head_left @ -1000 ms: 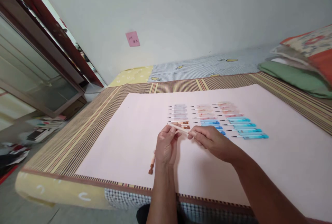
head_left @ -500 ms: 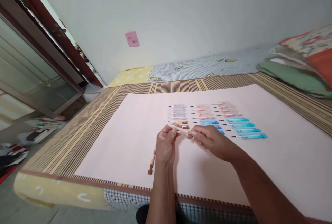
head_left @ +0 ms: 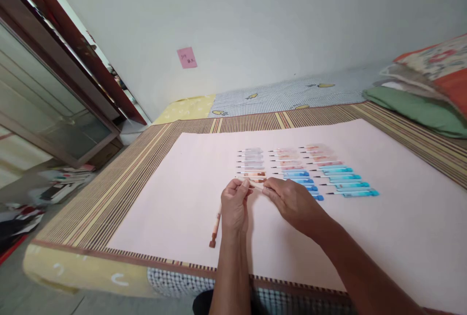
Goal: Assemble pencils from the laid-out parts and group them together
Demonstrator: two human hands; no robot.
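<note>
Pen (head_left: 255, 183): cream barrel, held level above the pink sheet (head_left: 175, 198), at 6 o'clock of the sorted rows (head_left: 288, 164).
Left hand (head_left: 233, 205): fingertips pinched the pen's left end.
Right hand (head_left: 292, 202): fingers closed around its other end.
Loose pen (head_left: 215, 227): lay apart, at 7 o'clock of the left hand.
Risk: a slip could have dropped the pen onto the nearest row; a sweeping right wrist might have scattered the blue pens (head_left: 346, 183).

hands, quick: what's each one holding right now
Left hand: closed, pinching one end of a cream pen.
Right hand: closed, pinching the other end of the same pen.
</note>
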